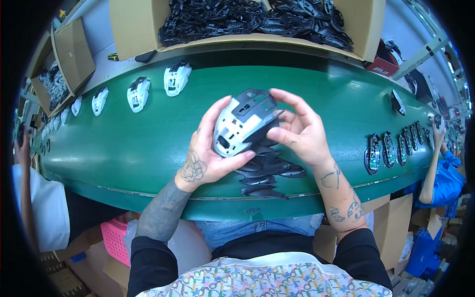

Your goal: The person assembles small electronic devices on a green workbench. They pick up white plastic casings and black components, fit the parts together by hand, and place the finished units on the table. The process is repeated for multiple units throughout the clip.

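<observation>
Above the middle of the green work surface (pixel 198 116) I hold a computer mouse shell (pixel 241 123), tilted, with a white rear and dark grey front buttons. My left hand (pixel 212 161) wraps its white end, thumb below and fingers along the left edge. At the shell's right side, my right hand (pixel 308 136) pinches it, with the forefinger at the dark front corner and the thumb on the black side piece. Under my hands lies a loose pile of curved black plastic pieces (pixel 264 175); the shell and fingers partly cover it.
White mouse shells (pixel 138 95) line the left side. Several mouse bases with green circuit boards (pixel 374 156) lie right, below a single dark piece (pixel 397 102). A large carton (pixel 133 34) of black parts stands behind. People work at both ends; a pink basket (pixel 115 242) sits below left.
</observation>
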`<state>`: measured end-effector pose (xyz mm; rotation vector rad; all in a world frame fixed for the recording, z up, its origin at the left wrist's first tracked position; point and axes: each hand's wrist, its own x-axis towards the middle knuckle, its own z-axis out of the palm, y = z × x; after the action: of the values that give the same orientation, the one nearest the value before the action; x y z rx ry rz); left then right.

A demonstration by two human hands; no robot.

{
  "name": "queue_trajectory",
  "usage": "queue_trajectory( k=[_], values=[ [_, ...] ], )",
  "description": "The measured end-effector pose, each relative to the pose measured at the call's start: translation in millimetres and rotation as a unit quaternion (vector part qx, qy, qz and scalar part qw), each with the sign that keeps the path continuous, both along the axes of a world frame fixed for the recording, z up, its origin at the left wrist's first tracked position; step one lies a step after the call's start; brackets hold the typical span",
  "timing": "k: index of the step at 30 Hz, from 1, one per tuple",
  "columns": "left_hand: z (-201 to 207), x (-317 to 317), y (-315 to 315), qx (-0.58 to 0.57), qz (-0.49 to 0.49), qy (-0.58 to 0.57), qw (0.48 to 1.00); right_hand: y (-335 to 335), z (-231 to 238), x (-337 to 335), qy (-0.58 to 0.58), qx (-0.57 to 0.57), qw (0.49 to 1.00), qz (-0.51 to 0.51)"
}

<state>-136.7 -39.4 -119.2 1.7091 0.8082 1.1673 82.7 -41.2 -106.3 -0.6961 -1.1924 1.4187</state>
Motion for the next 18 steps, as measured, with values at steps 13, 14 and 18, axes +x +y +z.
queue_trajectory(
  k=[13,14,18],
  values=[
    [12.4,-0.3,-6.9,-0.019,-0.061,-0.004,0.998,9.7,-9.2,21.3,0.015,-0.013,0.996,0.090],
    [15.0,-4.5,-5.2,-0.003,-0.062,0.015,0.998,9.2,-9.7,18.5,0.011,-0.017,0.996,0.088],
    [19.9,-2.3,-6.7,0.119,-0.036,0.153,0.980,2.6,1.2,1.7,-0.057,0.070,0.993,0.076]
  ],
)
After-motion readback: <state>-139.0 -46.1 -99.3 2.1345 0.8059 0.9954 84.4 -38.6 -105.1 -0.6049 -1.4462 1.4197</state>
